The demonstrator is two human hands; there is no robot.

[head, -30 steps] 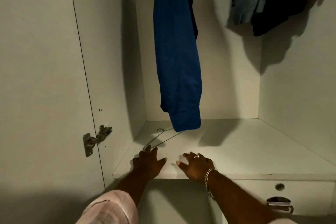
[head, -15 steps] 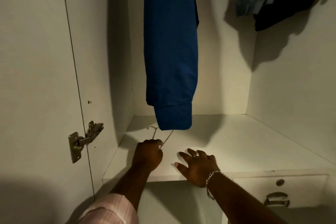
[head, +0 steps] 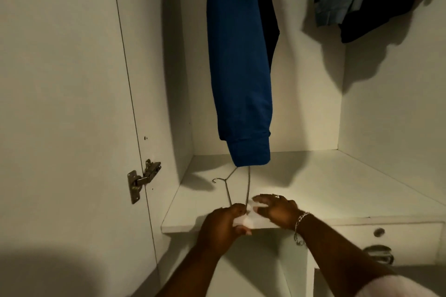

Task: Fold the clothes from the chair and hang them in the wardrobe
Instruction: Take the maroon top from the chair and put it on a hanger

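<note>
Both hands (head: 223, 222) (head: 277, 208) had closed together on the shelf (head: 337, 195); left fingers curled around the wire hanger (head: 228, 190), right fingers spread beside it, suggesting a garment would follow.

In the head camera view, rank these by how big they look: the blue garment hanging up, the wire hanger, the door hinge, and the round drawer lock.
1. blue garment, by far the largest
2. wire hanger
3. door hinge, which sits nearer the camera, so its place below the hanger is unsure
4. round drawer lock, smallest
</note>
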